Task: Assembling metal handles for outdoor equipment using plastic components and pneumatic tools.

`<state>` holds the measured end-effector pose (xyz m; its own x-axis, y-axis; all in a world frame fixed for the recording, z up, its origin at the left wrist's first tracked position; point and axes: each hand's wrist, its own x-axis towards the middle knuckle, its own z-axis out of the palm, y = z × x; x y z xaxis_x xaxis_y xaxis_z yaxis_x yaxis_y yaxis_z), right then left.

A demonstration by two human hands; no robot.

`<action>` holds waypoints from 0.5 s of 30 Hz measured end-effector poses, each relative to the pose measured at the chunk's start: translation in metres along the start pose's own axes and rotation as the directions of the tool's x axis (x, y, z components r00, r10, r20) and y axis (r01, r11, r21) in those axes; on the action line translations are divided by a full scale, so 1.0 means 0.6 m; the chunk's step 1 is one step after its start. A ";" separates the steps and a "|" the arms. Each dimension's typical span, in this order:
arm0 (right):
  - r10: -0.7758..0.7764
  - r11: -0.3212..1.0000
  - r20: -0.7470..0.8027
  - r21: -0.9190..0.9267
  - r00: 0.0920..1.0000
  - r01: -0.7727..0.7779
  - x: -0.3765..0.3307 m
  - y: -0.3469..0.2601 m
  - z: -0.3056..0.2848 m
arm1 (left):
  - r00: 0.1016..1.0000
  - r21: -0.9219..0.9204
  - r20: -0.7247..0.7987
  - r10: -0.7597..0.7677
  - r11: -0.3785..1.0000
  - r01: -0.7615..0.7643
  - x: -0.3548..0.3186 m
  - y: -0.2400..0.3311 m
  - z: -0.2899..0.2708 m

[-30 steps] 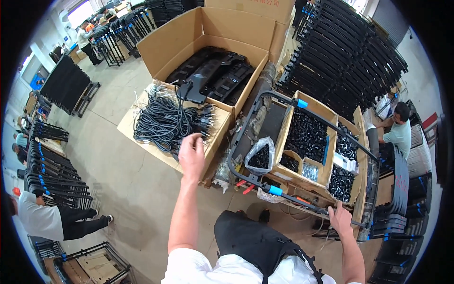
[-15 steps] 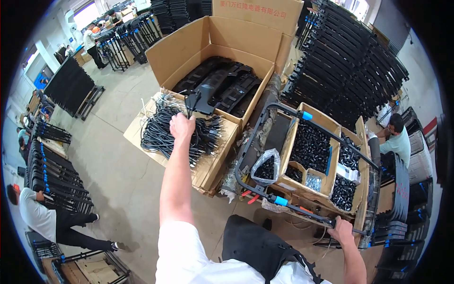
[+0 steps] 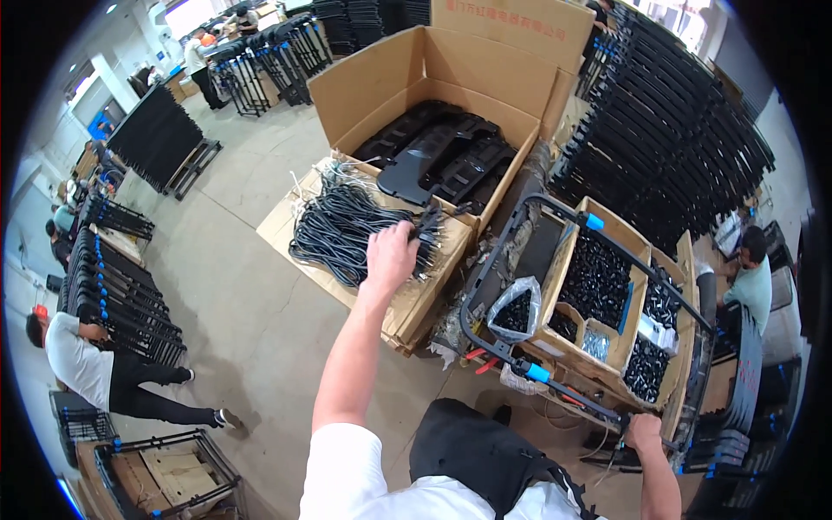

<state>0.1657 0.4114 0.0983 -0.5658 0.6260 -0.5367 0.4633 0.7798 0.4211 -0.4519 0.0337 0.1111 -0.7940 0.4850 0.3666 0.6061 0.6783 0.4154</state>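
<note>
A pile of black cables (image 3: 342, 227) with pale ends and dark plugs lies on a cardboard sheet (image 3: 286, 247). At the pile's right end, my left hand (image 3: 390, 254) curls its fingers around some black cables near their plugs (image 3: 427, 224); the palm side is hidden. My right hand (image 3: 643, 431) is closed around the near right end of a black tubular frame (image 3: 576, 400) with blue bands. That frame rests slantwise over a divided box (image 3: 617, 374) of small black parts.
Behind the cables stands an open carton (image 3: 368, 87) holding black plastic panels (image 3: 425, 156). A plastic bag (image 3: 514, 309) of black parts sits inside the frame's outline. Tall stacked black frames (image 3: 659, 130) rise at the back right. Co-workers are at left (image 3: 82, 360) and right (image 3: 752, 282).
My left hand has moved right and toward me, from the middle of the cable pile to its plug end. My right hand keeps its grip on the frame. The whole view has shifted slightly.
</note>
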 end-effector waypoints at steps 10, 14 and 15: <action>0.002 0.998 -0.179 0.054 0.984 0.008 -0.022 -0.009 -0.004 | 0.612 -0.346 -0.436 -0.660 0.751 0.563 0.015 -0.260 -0.080; 0.076 0.997 -0.156 0.035 0.985 -0.071 -0.039 -0.007 0.009 | 0.513 -0.137 -0.309 -0.800 0.572 0.809 0.038 -0.344 -0.101; 0.065 0.986 -0.332 0.166 0.941 -0.010 -0.035 -0.012 0.009 | 0.500 -0.030 -0.263 -0.825 0.525 0.851 0.047 -0.348 -0.099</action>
<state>0.1778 0.3923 0.1026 -0.7287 0.6435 -0.2344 0.5758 0.7610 0.2990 -0.5980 -0.1275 0.0841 -0.8846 -0.4626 0.0590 -0.3563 0.7520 0.5545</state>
